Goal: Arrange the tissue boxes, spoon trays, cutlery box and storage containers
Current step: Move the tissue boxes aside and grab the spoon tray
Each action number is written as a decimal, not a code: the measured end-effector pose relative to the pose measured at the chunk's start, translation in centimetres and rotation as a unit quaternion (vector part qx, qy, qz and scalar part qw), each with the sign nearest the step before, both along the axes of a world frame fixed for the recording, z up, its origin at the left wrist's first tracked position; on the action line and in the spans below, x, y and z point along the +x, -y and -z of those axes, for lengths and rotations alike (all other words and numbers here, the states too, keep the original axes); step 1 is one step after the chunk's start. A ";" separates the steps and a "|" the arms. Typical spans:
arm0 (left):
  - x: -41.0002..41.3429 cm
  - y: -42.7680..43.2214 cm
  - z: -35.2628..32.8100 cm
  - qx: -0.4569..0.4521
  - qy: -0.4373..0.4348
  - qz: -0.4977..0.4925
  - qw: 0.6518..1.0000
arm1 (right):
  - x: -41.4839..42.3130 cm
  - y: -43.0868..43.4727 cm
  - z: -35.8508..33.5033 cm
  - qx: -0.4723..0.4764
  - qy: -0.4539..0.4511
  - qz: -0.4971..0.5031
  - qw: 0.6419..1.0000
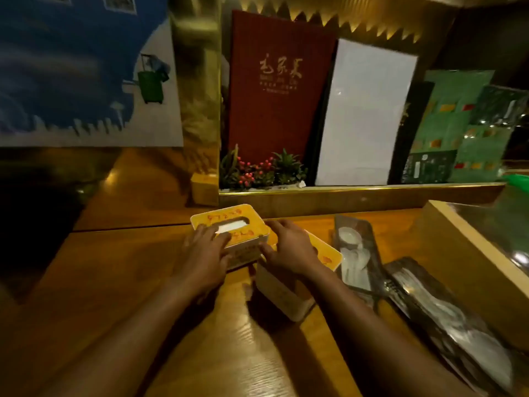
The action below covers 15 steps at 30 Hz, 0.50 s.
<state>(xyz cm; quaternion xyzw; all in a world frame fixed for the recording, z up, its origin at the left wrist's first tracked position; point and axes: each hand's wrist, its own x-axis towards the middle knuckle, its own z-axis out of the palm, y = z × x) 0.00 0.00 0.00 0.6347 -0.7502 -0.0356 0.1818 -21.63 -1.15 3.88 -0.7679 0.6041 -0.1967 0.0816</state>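
Tissue boxes sit mid-surface [100,282]; open wood lies to my left, a raised ledge [357,196] behind; my left hand [204,250] lies flat, fingers spread, on the far tissue box [243,224]; my right hand [289,247] rests loosely open on the near tissue box [286,290], thumb touching the far one; two dark spoon trays [357,253] holding white spoons [350,236] lie right.

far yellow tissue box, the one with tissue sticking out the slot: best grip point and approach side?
Grip the far tissue box across its two short ends, coming from above and the near side. The lid slot holds loose tissue, so keep off the top centre. The left hand already lies on its left end and the right hand at its right corner; the second tissue box crowds that right side.
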 end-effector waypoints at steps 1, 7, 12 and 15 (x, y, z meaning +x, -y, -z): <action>0.4 0.0 0.2 0.003 -0.005 0.001 1.000 | 0.5 0.6 0.3 0.001 -0.022 -0.006 1.000; 2.9 -0.1 1.5 -0.029 -0.057 -0.009 0.998 | 2.9 1.1 1.3 0.032 -0.088 -0.048 0.994; 4.1 -2.2 1.7 -0.017 -0.132 -0.045 0.990 | 5.1 -0.8 1.5 0.004 -0.080 -0.068 0.994; 4.4 -3.2 1.8 -0.030 -0.145 -0.060 0.987 | 5.3 -1.9 1.9 -0.006 -0.070 -0.069 0.995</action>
